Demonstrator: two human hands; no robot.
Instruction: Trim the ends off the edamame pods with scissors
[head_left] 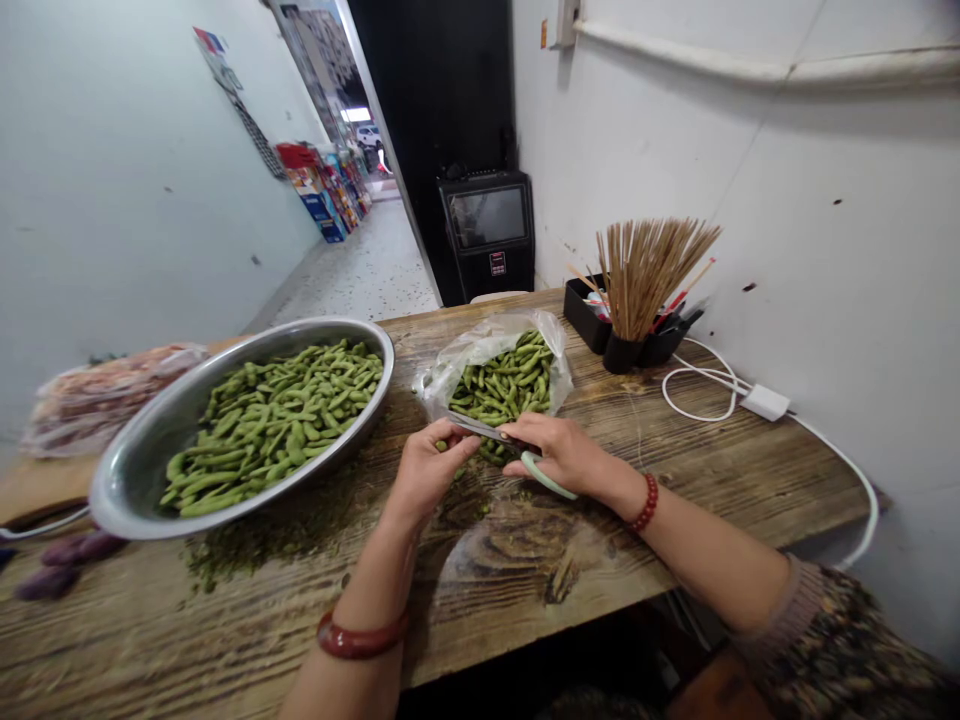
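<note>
My right hand (555,450) is closed around a pair of scissors (550,476) with pale green handles. Their blades point left and lie at the fingertips of my left hand (431,465). That hand is pinched on an edamame pod (441,444), mostly hidden by the fingers. Just beyond both hands, a clear plastic bag (469,350) lies open with many edamame pods (517,375) in it. To the left stands a wide metal basin (120,500), holding a large heap of green pods (289,425).
Small green trimmings (255,545) litter the wooden table (525,580). A pinkish bagged bundle (112,395) and purple items (64,565) lie at left. Bamboo skewers (649,270) stand in a black holder (622,353) near the wall. A white cable (840,470) runs along the right.
</note>
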